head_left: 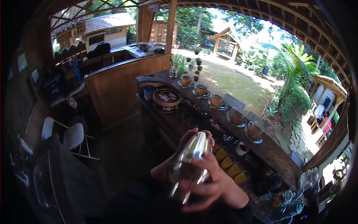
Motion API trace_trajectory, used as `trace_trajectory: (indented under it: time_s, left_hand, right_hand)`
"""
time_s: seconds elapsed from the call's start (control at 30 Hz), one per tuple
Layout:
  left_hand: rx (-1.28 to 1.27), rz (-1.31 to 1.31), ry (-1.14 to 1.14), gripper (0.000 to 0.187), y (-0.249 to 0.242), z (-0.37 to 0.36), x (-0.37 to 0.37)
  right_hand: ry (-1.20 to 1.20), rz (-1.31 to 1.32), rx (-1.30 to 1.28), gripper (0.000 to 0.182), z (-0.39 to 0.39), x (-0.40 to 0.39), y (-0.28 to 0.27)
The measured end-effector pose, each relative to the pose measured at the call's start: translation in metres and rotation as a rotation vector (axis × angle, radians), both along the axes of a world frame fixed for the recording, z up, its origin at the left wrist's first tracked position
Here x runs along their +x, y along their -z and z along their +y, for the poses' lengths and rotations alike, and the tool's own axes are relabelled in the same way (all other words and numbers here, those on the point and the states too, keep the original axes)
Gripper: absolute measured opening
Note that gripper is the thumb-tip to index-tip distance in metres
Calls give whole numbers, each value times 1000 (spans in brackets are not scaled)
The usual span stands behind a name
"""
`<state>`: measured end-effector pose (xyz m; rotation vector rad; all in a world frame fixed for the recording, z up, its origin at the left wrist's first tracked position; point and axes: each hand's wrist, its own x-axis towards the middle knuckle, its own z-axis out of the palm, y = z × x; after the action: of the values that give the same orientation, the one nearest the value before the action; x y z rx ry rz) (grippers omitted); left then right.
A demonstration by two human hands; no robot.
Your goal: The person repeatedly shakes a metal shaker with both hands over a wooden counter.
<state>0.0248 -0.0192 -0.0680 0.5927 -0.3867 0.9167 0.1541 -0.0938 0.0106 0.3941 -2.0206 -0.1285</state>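
So there's a long dark-wood worktop (278,158) in front of me. Closer in, I've got a mirror-shiny, tapered metal shaker (199,145): left hand (185,139) curled round it, right hand (213,180) gripping with fingers loosely spread. Round saucers (250,139) hold stubby clear cups (256,130), amber inside.

Open-air café bar | long counter (276,156) | cups (217,99) on saucers (255,140) (five in a row) | metal shaker (188,168) | garden (233,78)
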Motion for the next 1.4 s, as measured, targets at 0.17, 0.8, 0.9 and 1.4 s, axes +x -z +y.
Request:
trace_trajectory:
  time_s: [0.17, 0.8, 0.9, 1.4]
  left_hand:
    - [-198, -107, -56, 44, 25, -38, 8]
    - [-602, 137, -518, 39, 68, -62, 37]
    - [-39, 88, -359, 44, 0, -71, 19]
    - [-114, 53, -103, 47, -7, 24, -29]
  right_hand:
    - [-70, -51, -301, 63, 1, 12, 36]
    - [-66, -128, -496, 56, 2, 43, 27]
    - [-245, -100, -111, 35, -29, 44, 0]
    - [-120, -54, -202, 27, 41, -21, -12]
